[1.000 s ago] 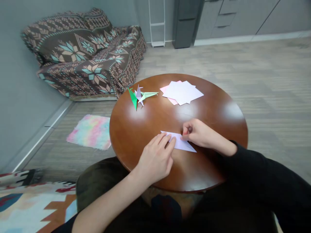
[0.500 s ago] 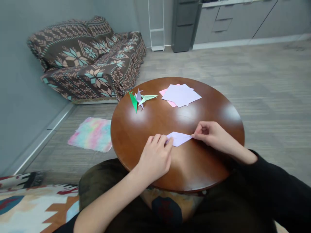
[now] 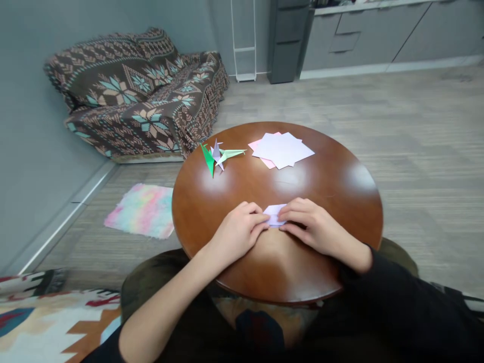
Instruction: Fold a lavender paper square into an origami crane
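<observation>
A small folded sheet of lilac origami paper [image 3: 275, 215] lies on the brown round table [image 3: 212, 217] between my hands. My left hand [image 3: 243, 227] closes on its left end, fingertips pressing the paper near the edge. On the other side my right hand [image 3: 312, 225] grips the right end, with its fingers over the top and the thumb at the near edge. Both ends of the paper are hidden under the fingers. Farther back on the table stand folded paper cranes: a green one [image 3: 208, 160], a purple one [image 3: 216, 151] and a pale green one [image 3: 231, 155].
Lilac square sheets [image 3: 283, 149] are fanned out at the table's far side, with pink paper [image 3: 267, 163] showing beneath. A patterned sofa [image 3: 151, 96] stands beyond at the left. A fluffy pastel rug [image 3: 141, 209] lies on the floor left of the table.
My right hand has moved left from the paper's pointed right tip, which no longer sticks out, and now presses over the paper. My left hand stays at the left end with its fingers shifted.
</observation>
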`<state>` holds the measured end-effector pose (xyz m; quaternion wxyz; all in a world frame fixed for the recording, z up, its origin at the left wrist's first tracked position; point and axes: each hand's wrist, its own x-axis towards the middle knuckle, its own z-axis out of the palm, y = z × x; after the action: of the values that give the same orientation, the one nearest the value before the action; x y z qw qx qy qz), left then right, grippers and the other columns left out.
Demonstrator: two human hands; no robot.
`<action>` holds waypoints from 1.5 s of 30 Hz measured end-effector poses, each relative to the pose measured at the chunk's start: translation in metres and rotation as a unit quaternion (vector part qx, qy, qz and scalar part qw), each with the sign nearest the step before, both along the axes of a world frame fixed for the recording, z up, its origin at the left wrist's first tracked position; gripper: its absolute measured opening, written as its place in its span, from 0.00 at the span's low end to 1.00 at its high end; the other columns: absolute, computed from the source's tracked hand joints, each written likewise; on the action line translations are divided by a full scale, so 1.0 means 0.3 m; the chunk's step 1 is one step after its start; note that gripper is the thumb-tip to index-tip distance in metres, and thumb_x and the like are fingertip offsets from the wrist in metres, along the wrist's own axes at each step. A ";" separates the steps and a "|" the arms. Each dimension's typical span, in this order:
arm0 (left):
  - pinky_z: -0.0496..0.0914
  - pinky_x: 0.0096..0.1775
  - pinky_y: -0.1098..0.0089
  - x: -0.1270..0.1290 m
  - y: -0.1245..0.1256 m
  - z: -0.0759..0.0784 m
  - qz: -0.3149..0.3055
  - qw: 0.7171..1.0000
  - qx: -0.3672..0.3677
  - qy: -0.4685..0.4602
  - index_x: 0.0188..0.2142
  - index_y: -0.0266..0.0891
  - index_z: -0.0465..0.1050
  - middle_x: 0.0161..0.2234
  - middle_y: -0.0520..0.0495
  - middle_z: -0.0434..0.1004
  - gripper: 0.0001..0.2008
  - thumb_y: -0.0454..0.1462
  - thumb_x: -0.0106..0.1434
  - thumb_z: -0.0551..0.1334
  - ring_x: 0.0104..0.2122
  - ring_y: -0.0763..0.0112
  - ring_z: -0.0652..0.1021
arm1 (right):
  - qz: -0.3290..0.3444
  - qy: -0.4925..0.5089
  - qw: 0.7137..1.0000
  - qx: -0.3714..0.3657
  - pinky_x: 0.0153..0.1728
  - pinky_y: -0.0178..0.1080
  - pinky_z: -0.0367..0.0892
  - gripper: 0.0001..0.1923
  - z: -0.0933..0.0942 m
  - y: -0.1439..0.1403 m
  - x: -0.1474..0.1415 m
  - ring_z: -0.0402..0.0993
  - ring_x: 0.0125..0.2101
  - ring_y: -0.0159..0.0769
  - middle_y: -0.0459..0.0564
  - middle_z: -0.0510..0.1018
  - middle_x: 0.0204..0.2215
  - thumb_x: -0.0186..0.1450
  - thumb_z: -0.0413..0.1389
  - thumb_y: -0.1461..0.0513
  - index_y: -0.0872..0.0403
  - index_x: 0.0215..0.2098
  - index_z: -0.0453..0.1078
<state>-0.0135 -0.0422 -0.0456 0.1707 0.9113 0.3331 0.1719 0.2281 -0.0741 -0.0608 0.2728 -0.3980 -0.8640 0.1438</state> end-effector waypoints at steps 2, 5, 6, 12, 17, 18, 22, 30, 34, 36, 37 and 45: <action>0.73 0.45 0.64 0.001 0.001 0.004 -0.001 1.000 0.010 0.006 0.47 0.39 0.82 0.41 0.45 0.80 0.11 0.36 0.73 0.59 0.41 0.64 0.76 | -0.001 0.000 1.000 0.013 0.43 0.46 0.66 0.09 0.002 -0.004 -0.003 0.75 0.42 0.44 0.55 0.84 0.43 0.74 0.56 0.62 0.54 0.42 0.79; 0.73 0.44 0.62 0.002 -0.019 -0.002 0.010 0.997 0.072 0.020 0.47 0.37 0.81 0.40 0.45 0.81 0.13 0.33 0.74 0.56 0.41 0.62 0.75 | -0.023 -0.005 1.000 0.011 0.41 0.45 0.65 0.11 0.014 -0.017 -0.020 0.74 0.39 0.43 0.55 0.83 0.39 0.74 0.55 0.64 0.55 0.37 0.79; 0.72 0.44 0.61 0.003 -0.032 -0.006 0.016 0.994 0.105 0.024 0.47 0.37 0.80 0.40 0.44 0.82 0.13 0.32 0.74 0.55 0.42 0.61 0.75 | -0.033 -0.001 0.999 -0.004 0.41 0.44 0.65 0.11 0.020 -0.020 -0.027 0.74 0.38 0.43 0.56 0.82 0.37 0.73 0.55 0.64 0.56 0.35 0.78; 0.72 0.44 0.60 0.000 -0.105 -0.024 0.042 0.991 0.126 0.010 0.50 0.32 0.76 0.44 0.41 0.80 0.12 0.30 0.72 0.57 0.43 0.60 0.75 | -0.102 0.024 0.982 -0.155 0.36 0.40 0.64 0.08 0.061 -0.007 -0.055 0.72 0.32 0.38 0.50 0.77 0.31 0.70 0.58 0.64 0.55 0.32 0.76; 0.70 0.43 0.58 -0.005 -0.082 -0.019 0.077 0.993 0.090 0.021 0.46 0.35 0.77 0.40 0.43 0.79 0.11 0.33 0.74 0.56 0.42 0.59 0.74 | -0.139 0.003 0.968 -0.210 0.31 0.38 0.59 0.06 0.077 0.025 -0.063 0.70 0.28 0.36 0.46 0.76 0.27 0.66 0.60 0.64 0.53 0.30 0.75; 0.70 0.43 0.58 -0.005 -0.070 -0.015 0.083 0.993 0.078 0.029 0.45 0.36 0.78 0.39 0.44 0.78 0.11 0.34 0.74 0.56 0.42 0.59 0.73 | -0.143 0.001 0.966 -0.216 0.31 0.37 0.58 0.05 0.081 0.030 -0.064 0.70 0.28 0.35 0.46 0.77 0.27 0.65 0.60 0.64 0.53 0.30 0.74; 0.69 0.44 0.60 0.002 -0.022 0.010 0.094 0.995 0.002 0.046 0.42 0.37 0.78 0.38 0.45 0.77 0.09 0.35 0.73 0.58 0.41 0.60 0.73 | -0.150 -0.022 0.962 -0.228 0.29 0.37 0.55 0.06 0.101 0.046 -0.073 0.68 0.26 0.34 0.44 0.76 0.24 0.63 0.58 0.65 0.52 0.28 0.73; 0.67 0.42 0.60 0.036 0.013 0.035 0.151 0.985 -0.062 0.057 0.34 0.38 0.76 0.35 0.46 0.77 0.07 0.37 0.69 0.64 0.39 0.59 0.74 | -0.168 -0.093 0.954 -0.230 0.27 0.37 0.52 0.07 0.117 0.074 -0.091 0.68 0.24 0.34 0.45 0.75 0.22 0.59 0.56 0.67 0.52 0.24 0.70; 0.67 0.41 0.59 0.041 0.027 0.040 0.161 0.982 -0.075 0.065 0.33 0.39 0.77 0.35 0.47 0.77 0.05 0.36 0.67 0.64 0.39 0.59 0.74 | -0.171 -0.107 0.943 -0.263 0.26 0.37 0.53 0.08 0.121 0.089 -0.086 0.70 0.24 0.35 0.44 0.77 0.21 0.60 0.57 0.66 0.51 0.23 0.71; 0.66 0.42 0.58 0.040 0.031 0.043 0.160 0.982 -0.073 0.074 0.33 0.40 0.77 0.36 0.47 0.77 0.05 0.36 0.66 0.65 0.40 0.58 0.74 | -0.168 -0.099 0.943 -0.268 0.27 0.36 0.55 0.06 0.121 0.095 -0.080 0.71 0.25 0.34 0.44 0.78 0.22 0.60 0.58 0.66 0.51 0.25 0.72; 0.66 0.42 0.58 0.039 0.028 0.045 0.163 0.982 -0.065 0.076 0.33 0.41 0.77 0.37 0.47 0.77 0.04 0.36 0.66 0.65 0.41 0.57 0.74 | -0.165 -0.092 0.945 -0.267 0.27 0.36 0.55 0.05 0.121 0.097 -0.077 0.72 0.25 0.34 0.43 0.78 0.23 0.59 0.58 0.67 0.51 0.27 0.73; 0.70 0.45 0.54 0.076 -0.150 0.047 0.127 0.989 0.015 0.078 0.50 0.35 0.75 0.45 0.39 0.76 0.13 0.34 0.73 0.54 0.44 0.55 0.74 | -0.168 -0.065 0.933 -0.310 0.28 0.35 0.61 0.09 0.136 0.069 -0.104 0.75 0.23 0.35 0.46 0.79 0.18 0.60 0.56 0.68 0.52 0.24 0.73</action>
<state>0.0092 -0.0871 -0.0314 0.1070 0.8746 0.4558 0.1261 0.1969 -0.0535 -0.0200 0.0988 -0.6108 -0.7127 0.3304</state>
